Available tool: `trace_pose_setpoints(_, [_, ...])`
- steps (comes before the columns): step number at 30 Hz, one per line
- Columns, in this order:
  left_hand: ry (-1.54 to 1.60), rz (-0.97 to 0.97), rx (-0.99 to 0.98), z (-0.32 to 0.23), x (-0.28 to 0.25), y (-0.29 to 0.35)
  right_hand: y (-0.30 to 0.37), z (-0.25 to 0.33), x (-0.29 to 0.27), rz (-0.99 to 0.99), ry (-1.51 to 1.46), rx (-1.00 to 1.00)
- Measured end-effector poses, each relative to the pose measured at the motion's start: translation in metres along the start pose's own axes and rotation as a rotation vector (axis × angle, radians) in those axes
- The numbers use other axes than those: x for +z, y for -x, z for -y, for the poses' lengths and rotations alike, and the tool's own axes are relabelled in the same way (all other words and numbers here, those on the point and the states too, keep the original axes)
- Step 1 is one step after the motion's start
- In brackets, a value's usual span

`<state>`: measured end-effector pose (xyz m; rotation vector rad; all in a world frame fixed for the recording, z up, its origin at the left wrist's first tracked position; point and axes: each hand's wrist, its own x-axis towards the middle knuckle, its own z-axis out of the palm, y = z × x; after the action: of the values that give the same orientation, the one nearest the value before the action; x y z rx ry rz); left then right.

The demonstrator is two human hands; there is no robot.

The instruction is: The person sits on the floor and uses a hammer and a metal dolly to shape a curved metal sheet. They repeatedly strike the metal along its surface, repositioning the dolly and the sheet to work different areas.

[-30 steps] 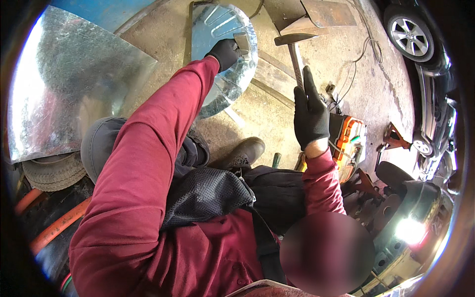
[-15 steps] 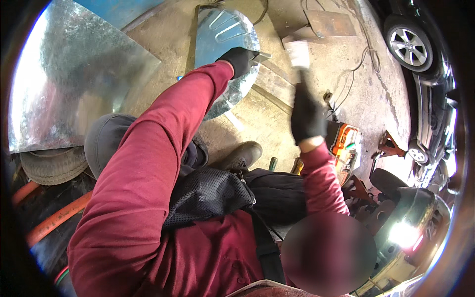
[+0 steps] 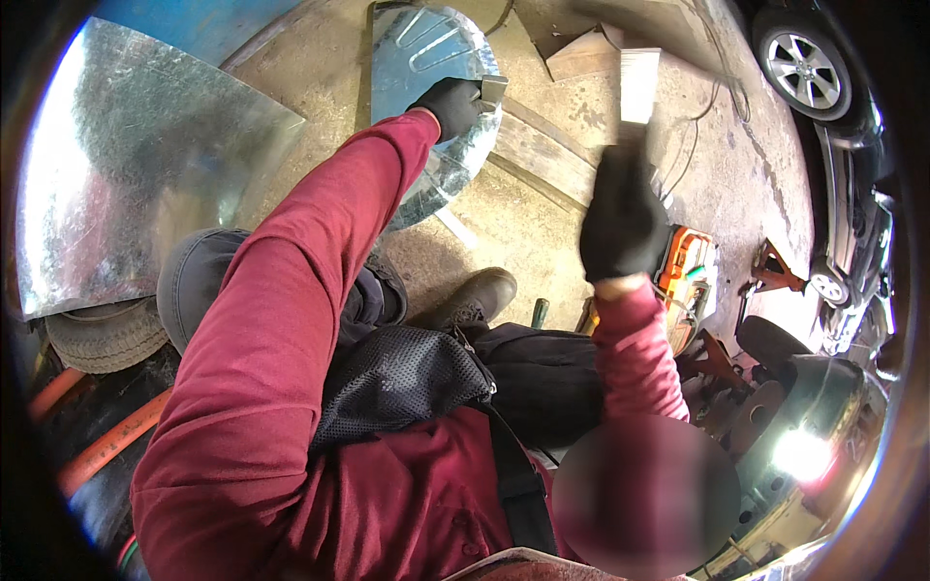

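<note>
A sheet-metal panel (image 3: 392, 68) with a rounded right edge and pressed ribs lies ahead of me. At its curved rim, my left hand (image 3: 449, 107), in a black glove, is closed on a small grey metal block (image 3: 493, 90). To the right, my black-gloved right hand (image 3: 620, 218) grips a flat-faced hand tool (image 3: 638, 85), raised above the floor apart from the panel. The tool's broad pale face is smeared by motion, so its exact kind cannot be made out.
Wooden boards (image 3: 542, 152) extend from under the panel. A large shiny metal sheet (image 3: 145, 174) lies left, above a tyre (image 3: 107, 334). An orange tool case (image 3: 686, 266) sits right, near a red stand (image 3: 775, 269). Cables (image 3: 712, 97) cross the floor; a car wheel (image 3: 799, 70) stands beyond.
My right hand and the flat-faced tool have swung right, away from the panel. My left hand still holds the metal block at the rim, with the block's face now turned more into view.
</note>
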<state>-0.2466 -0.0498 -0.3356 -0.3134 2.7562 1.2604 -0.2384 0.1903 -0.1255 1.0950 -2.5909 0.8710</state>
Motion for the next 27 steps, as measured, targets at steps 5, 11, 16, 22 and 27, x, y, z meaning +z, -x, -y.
trace_pose_setpoints(5, [-0.094,-0.064,0.064,0.035,0.0,-0.012,0.005,0.0,0.02,0.367,-0.053,0.209])
trace_pose_setpoints(11, [0.137,-0.105,-0.139,0.064,-0.014,0.021,0.009,0.014,-0.013,0.233,-0.116,0.252])
trace_pose_setpoints(16, [0.294,-0.078,-0.192,0.073,-0.028,0.031,0.02,-0.015,-0.007,0.243,-0.197,0.399])
trace_pose_setpoints(22, [0.317,-0.072,-0.112,0.079,0.002,0.013,0.006,-0.007,-0.001,0.21,-0.154,0.327])
trace_pose_setpoints(27, [0.193,-0.133,-0.003,0.076,0.008,0.01,-0.025,0.017,-0.01,0.123,-0.286,0.3])
